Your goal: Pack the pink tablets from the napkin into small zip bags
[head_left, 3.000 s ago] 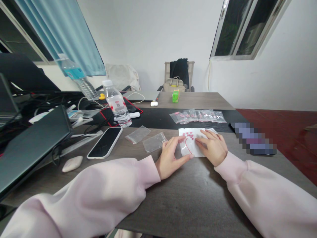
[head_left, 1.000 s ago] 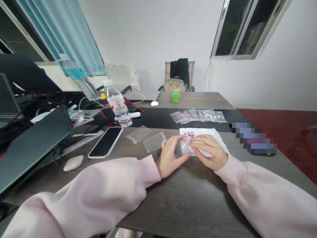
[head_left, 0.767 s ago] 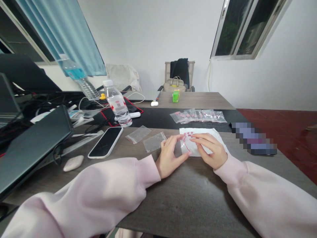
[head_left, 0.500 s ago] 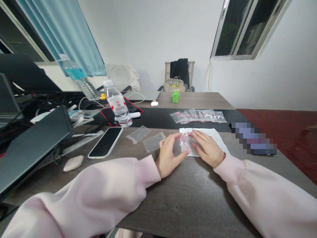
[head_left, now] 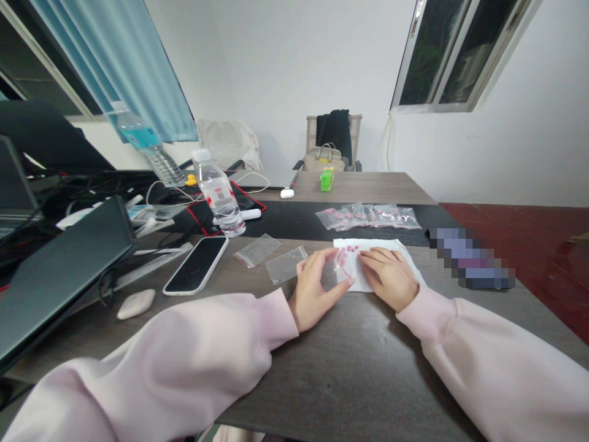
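A small clear zip bag point(head_left: 338, 270) with a red seal line is held by my left hand point(head_left: 317, 288), its thumb and fingers spread at the two ends of the mouth. The mouth faces right, over a white paper sheet point(head_left: 365, 281) on the table. Several small pink pieces point(head_left: 350, 249) lie at the bag's mouth and on the paper; which are inside the bag I cannot tell. My right hand point(head_left: 390, 276) rests on the paper with fingers stretched toward the pieces, a little apart from them. Nothing shows in its grasp.
Two flat clear bags point(head_left: 286, 265) lie left of my left hand, near a phone point(head_left: 197, 265). Filled bags point(head_left: 368, 216) with pink pieces lie beyond the paper. A water bottle point(head_left: 221, 196), a laptop point(head_left: 69, 276) and a mouse point(head_left: 137, 304) stand left. A blurred-out object point(head_left: 472, 258) lies right.
My right hand has drawn slightly right, away from the bag's mouth, and its fingers lie lower, uncovering more pink pieces. My left hand and the bag have hardly moved.
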The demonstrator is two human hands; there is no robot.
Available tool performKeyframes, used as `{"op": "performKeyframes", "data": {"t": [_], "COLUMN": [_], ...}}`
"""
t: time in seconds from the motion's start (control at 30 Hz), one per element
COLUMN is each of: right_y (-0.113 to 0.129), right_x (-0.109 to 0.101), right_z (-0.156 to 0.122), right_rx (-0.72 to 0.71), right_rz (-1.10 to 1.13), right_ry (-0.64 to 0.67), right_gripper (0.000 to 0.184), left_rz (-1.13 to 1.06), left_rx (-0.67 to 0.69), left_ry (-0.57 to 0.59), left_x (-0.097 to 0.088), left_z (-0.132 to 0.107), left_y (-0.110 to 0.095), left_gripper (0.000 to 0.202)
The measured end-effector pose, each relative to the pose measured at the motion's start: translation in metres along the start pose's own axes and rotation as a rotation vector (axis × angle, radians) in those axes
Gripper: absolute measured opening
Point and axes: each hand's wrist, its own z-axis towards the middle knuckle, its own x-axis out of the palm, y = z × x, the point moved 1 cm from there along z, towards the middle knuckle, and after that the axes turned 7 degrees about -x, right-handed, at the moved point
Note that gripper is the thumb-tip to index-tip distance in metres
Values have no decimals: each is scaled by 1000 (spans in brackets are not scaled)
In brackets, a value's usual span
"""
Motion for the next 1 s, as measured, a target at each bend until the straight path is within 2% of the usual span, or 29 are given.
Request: {"op": "performKeyframes", "data": {"t": [0.3, 0.77, 0.83, 0.9, 1.0], "right_y": [-8, -11, -13, -12, -4], "right_x": [3, 2, 3, 1, -9], "right_z": [-1, 0, 0, 1, 4], "right_rx": [108, 374, 375, 324, 120], "right_rz": [-96, -133, -96, -13, 193], "right_ry": [-62, -12, -53, -151, -358], "right_gripper": [22, 7, 6, 7, 8], "left_rz": [-6, 30, 46, 55, 61], "left_rx": [10, 21, 29, 35, 42], "left_ry": [5, 53, 63, 66, 72], "left_x": [0, -1, -1, -1, -1], "left_z": [0, 0, 0, -1, -1], "left_y": [-1, -1, 0, 0, 1], "left_gripper": [43, 47, 47, 47, 48]}}
